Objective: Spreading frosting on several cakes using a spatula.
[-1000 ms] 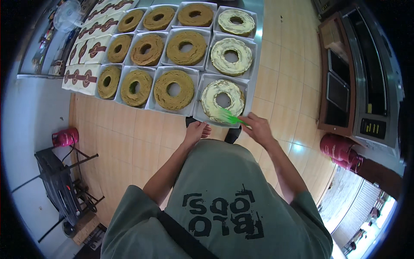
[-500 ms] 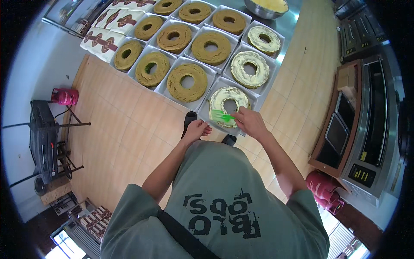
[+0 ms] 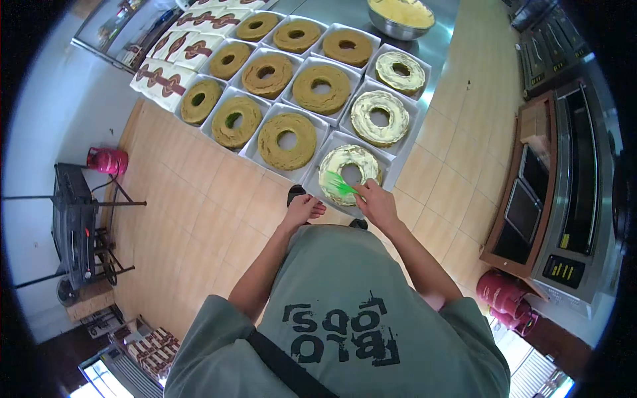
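Observation:
In my right hand [image 3: 377, 204] is a bright green pastry brush [image 3: 342, 185], its handle closed between the fingers. Its bristle end rests on the pale cream coating the near ring cake [image 3: 350, 159]. That cake sits in an open white box [image 3: 316, 180] at the table's near corner. My left hand [image 3: 305, 209] is by the box's front left edge, fingers loosely extended with nothing visible in them; whether they touch the box is unclear. Beyond stand two more cream-topped ring cakes, a middle one [image 3: 361, 125] and a far one [image 3: 409, 81].
Several plain brown ring cakes [image 3: 271, 144] in white boxes fill the table to the left. Wrapped packages [image 3: 159, 81] are stacked at far left. A metal bowl [image 3: 398, 28] of pale yellow cream stands at the back. An oven [image 3: 576, 192] and pink gas cylinders [image 3: 499, 292] are at right.
The brush has shifted slightly over the cream, its handle now angled more toward me. The view has tilted a little, so the table appears lower. My left hand stays near the box edge.

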{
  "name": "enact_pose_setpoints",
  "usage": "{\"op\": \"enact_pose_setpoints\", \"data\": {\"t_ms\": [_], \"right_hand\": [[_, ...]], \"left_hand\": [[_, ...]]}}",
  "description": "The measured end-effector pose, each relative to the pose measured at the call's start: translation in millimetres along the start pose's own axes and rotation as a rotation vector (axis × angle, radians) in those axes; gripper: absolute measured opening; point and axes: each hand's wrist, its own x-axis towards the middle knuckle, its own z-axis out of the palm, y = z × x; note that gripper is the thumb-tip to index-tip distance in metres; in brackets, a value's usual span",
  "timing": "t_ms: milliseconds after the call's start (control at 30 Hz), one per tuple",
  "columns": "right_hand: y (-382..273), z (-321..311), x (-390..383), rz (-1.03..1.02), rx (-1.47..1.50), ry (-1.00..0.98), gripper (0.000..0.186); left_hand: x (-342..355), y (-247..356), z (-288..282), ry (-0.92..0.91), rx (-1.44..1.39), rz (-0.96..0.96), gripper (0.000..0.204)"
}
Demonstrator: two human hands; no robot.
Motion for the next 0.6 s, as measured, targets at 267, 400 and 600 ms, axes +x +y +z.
{"op": "enact_pose_setpoints", "data": {"t_ms": [267,400,600], "right_hand": [[10.7,19.2,25.0,0.326,-0.106,0.161,0.028],[7.7,12.5,-13.5,0.475,-0.159,0.188,0.027],[-15.0,13.8,-30.7,0.461,-0.134,0.300,0.029]], "left_hand": [[8.7,2.0,-11.6,-0.062,0.006,-0.065,0.033],[7.2,2.9,-15.2,-0.088,0.050,-0.086,0.033],[3.6,13.5,-25.9,-0.110,0.065,-0.097,0.034]]}}
